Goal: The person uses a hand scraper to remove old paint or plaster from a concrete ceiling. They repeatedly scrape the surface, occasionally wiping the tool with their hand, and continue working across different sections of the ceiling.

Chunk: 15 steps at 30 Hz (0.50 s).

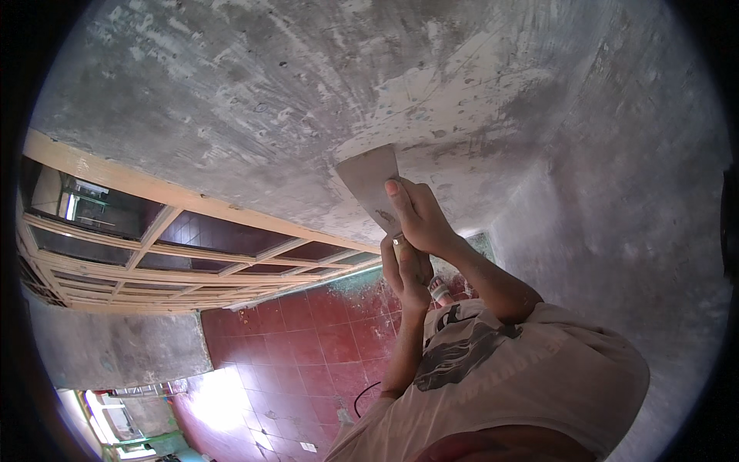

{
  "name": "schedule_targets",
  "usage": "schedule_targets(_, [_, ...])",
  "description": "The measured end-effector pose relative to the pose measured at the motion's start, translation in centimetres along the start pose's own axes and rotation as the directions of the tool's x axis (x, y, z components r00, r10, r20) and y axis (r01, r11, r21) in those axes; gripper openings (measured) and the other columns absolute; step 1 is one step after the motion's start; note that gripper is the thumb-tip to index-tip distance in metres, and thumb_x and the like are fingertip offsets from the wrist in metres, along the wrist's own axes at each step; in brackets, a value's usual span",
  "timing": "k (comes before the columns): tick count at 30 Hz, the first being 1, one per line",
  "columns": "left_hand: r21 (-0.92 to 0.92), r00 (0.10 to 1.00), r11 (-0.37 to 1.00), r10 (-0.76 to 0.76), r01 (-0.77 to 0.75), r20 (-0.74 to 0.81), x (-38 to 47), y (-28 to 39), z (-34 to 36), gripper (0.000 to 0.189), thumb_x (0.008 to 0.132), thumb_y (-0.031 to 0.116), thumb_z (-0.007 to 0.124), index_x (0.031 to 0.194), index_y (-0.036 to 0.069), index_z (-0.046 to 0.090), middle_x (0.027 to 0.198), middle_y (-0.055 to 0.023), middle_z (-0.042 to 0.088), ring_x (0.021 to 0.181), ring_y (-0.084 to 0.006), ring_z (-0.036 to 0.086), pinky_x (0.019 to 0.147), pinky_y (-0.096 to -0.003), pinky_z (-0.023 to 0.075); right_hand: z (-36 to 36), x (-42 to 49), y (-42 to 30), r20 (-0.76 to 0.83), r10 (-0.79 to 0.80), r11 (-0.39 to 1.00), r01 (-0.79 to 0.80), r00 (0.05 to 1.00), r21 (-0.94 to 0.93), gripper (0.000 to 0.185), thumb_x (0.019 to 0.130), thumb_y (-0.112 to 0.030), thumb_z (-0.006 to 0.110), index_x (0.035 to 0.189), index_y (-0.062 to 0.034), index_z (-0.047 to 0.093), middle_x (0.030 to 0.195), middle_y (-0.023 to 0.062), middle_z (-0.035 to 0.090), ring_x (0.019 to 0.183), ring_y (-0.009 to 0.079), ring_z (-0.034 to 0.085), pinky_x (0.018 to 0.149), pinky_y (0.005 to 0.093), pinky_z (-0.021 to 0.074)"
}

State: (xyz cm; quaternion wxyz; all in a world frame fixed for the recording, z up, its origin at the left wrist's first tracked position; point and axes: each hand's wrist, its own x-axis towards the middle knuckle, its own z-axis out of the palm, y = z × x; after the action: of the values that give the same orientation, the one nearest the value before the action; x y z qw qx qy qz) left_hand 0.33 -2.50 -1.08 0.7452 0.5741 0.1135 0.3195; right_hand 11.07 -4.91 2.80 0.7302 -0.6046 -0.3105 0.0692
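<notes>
A wide metal putty knife (369,179) is held with its blade edge at the grey plastered wall (260,144). My left hand (409,271) wraps around its handle, which the fingers mostly cover. Higher up, my right hand (424,213) grips the right side of the blade, thumb lying on its face. Brown residue marks the blade near the handle. Beyond the blade's edge spreads a pale patch of filler (427,104), streaked and dotted with small pits.
Left of me runs a cream wooden window frame (231,213) with glass panes. Another grey wall (606,231) meets the work wall at the right. Below are red floor tiles (323,335), a dark cable (361,398) and my sandalled foot (441,290).
</notes>
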Motion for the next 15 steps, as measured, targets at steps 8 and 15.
schedule_targets(8, [0.037,0.996,0.996,0.082,-0.083,0.047,-0.7,-1.0,0.7,0.043,0.1,0.027,0.04,0.128,-0.006,0.044,0.062,0.001,0.045,0.048,-0.0037,0.036,0.043,-0.0213,0.0255,-1.7,-1.6,-0.2,-0.048,0.003,1.0,-0.003,0.999,0.003,0.038,0.103,-0.03,0.044,0.083,0.0013,0.052,0.06,0.0084,0.045,0.055,0.0129,0.041,0.052,0.0329,0.0358])
schedule_targets(15, [0.097,0.995,0.993,0.052,-0.06,0.08,-0.3,2.3,0.9,0.049,0.1,0.032,0.041,0.13,-0.006,0.042,0.064,-0.0006,0.046,0.05,-0.0057,0.038,0.045,-0.0216,0.0279,-1.2,-0.8,-2.9,-0.035,0.04,0.985,-0.034,0.999,0.167,0.035,0.102,-0.028,0.046,0.091,0.003,0.057,0.066,0.0103,0.052,0.06,0.012,0.047,0.055,0.0302,0.039])
